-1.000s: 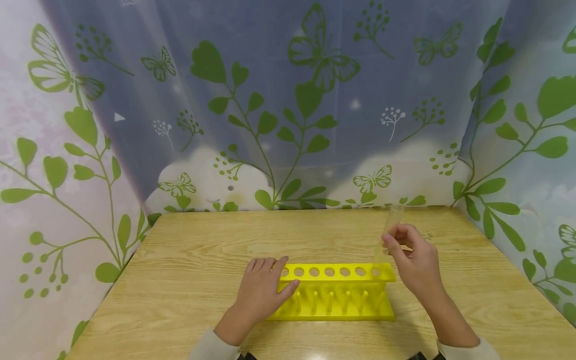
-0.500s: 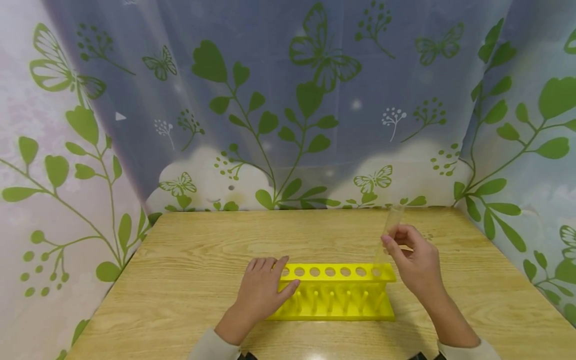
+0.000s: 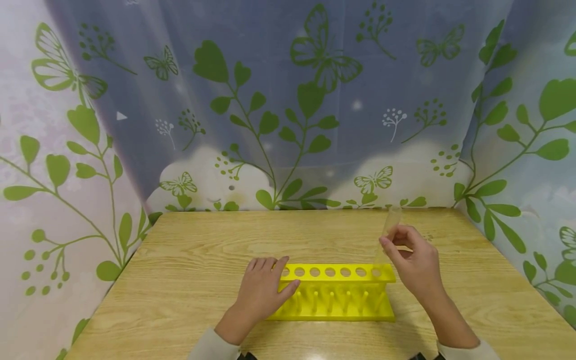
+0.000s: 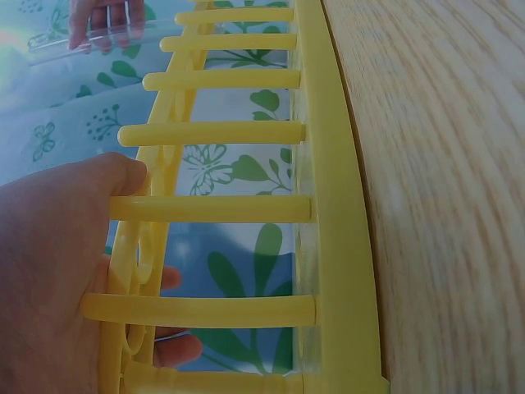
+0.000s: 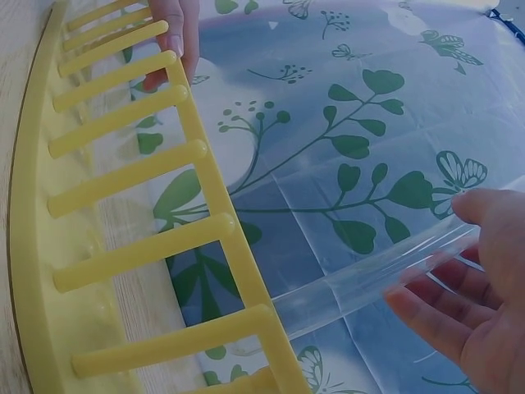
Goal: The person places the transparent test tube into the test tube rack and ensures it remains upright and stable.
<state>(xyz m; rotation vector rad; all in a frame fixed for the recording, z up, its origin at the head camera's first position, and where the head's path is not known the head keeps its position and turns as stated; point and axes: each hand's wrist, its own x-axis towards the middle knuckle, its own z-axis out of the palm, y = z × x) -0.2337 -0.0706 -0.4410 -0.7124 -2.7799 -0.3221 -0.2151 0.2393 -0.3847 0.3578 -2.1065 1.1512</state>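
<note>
A yellow test tube rack (image 3: 333, 317) stands upright on the table, with a row of round holes on top and pegs below. My left hand (image 3: 263, 290) holds its left end, thumb in front and fingers behind the top plate, as the left wrist view (image 4: 49, 271) also shows. Between thumb and fingers my right hand (image 3: 416, 260) pinches a clear test tube (image 3: 393, 220) over the rack's right end. The tube leans, its top away to the right. In the right wrist view the tube (image 5: 353, 287) reaches the top plate; whether its end is inside a hole I cannot tell.
The wood-grain table (image 3: 202, 240) runs back to a hanging cloth (image 3: 270, 100) printed with green leaves and butterflies. Similar cloth hangs at the left and right sides.
My right thumb and the test tube's top have shifted very slightly down and left. The left hand and rack look still.
</note>
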